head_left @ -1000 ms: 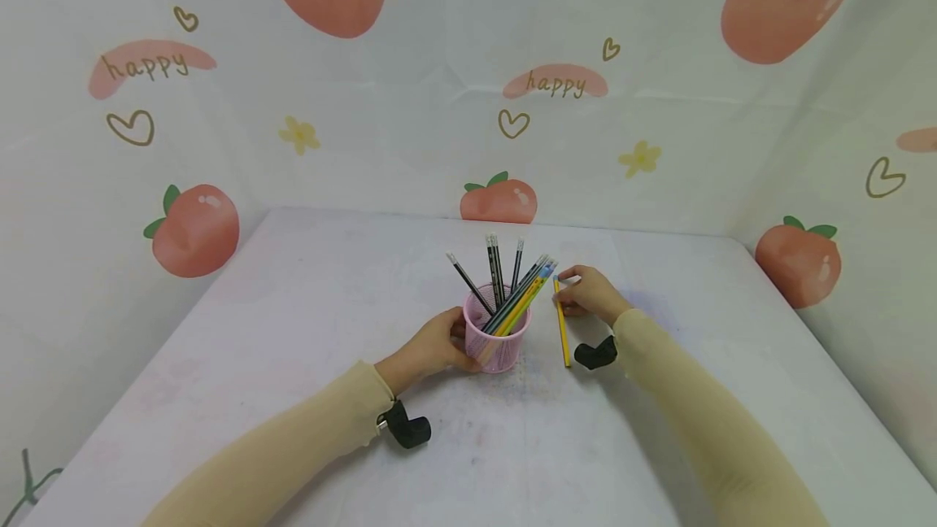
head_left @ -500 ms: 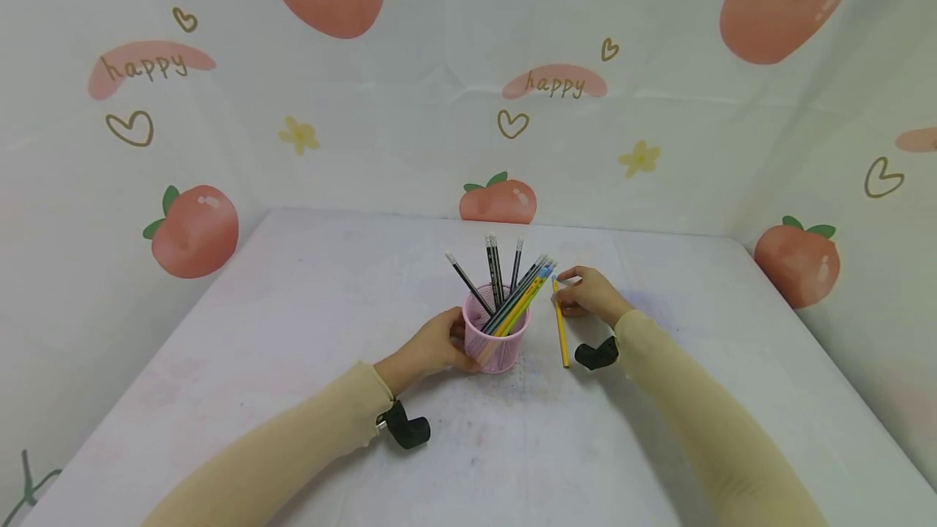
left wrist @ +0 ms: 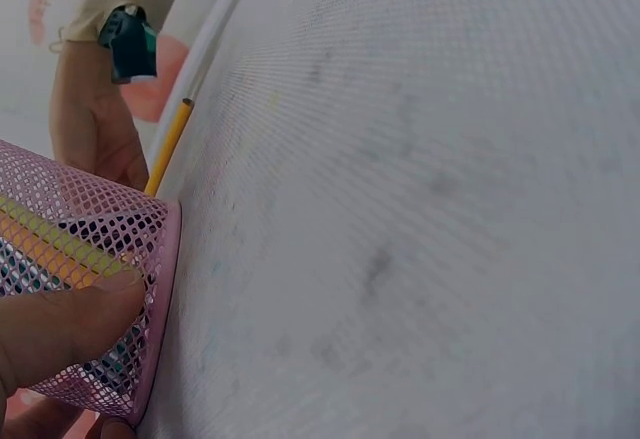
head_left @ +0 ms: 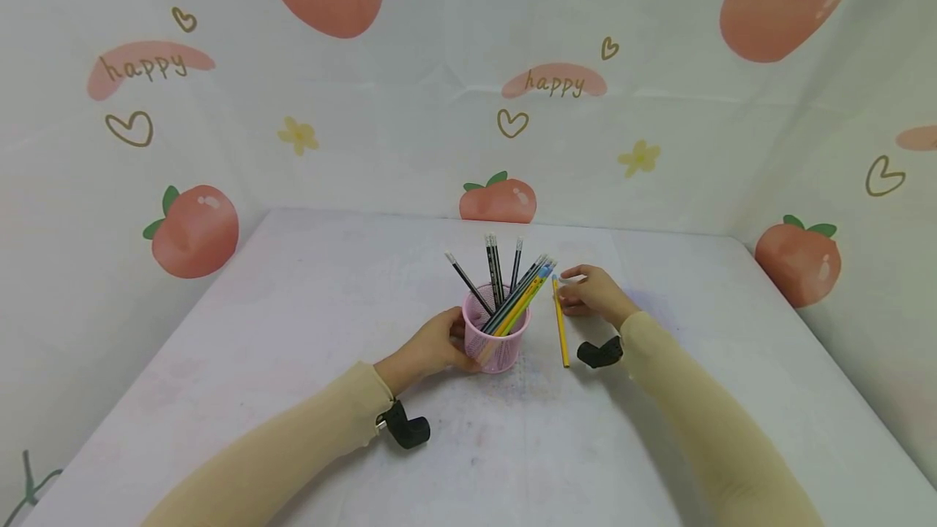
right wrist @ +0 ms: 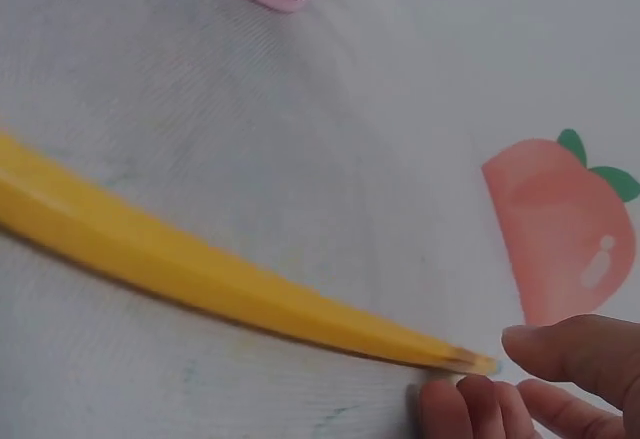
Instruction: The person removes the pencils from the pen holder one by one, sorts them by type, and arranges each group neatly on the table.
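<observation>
The person wears long, plain sleeves of pale beige — the left sleeve [head_left: 293, 455] and right sleeve [head_left: 721, 423] match — with faintly wavy edges. By each wrist sits a stubby, bent black device, the left device [head_left: 407, 428] with a small silvery piece [head_left: 381, 425], the right device [head_left: 600, 352] round-ended. Left hand [head_left: 432, 346] and right hand [head_left: 596, 297] are bare.

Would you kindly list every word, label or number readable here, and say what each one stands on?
"happy": on the left pink patch of the backdrop.
"happy": on the pink patch near the middle of the same backdrop.
Too small to read: markings on the pencils in the pink mesh cup.
Nothing readable: the loose yellow pencil.
</observation>
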Demonstrator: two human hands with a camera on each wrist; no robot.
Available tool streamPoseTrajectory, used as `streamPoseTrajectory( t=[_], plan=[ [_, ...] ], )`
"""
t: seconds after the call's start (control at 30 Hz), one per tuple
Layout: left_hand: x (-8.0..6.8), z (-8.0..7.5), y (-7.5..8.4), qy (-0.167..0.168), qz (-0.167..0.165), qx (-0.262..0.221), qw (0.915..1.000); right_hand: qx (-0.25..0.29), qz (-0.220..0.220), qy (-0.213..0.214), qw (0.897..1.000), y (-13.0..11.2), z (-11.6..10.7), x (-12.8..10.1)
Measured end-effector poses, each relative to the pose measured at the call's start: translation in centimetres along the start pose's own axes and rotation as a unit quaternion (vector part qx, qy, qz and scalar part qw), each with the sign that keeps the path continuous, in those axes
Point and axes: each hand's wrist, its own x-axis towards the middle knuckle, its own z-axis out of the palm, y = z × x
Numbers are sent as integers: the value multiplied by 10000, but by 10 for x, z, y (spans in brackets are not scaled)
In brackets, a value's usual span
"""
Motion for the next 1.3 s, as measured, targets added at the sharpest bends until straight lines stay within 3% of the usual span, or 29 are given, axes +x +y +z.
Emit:
streamPoseTrajectory(
  t=[0.17, 0.37, 0.8, 1.1, 1.3],
  plan=[
    [0, 0, -1, 17, -5, -6, 10000, 95, -175, 138, 9997, -6, -4, -6],
    [0, 0, 0, 25, 14, -34, 10000, 252, -816, 197, 9961, -15, -13, -20],
    [0, 0, 1, 51, -51, 26, 10000, 1303, -2238, 399, 9651, -39, -22, -61],
    [0, 0, -1, 21, 16, 106, 9999, 1413, -2875, 371, 9466, -41, -9, -82],
    [-1, -1, 0, -3, 95, 77, 9999, 1160, -3061, 377, 9441, -38, 0, -89]
  ],
)
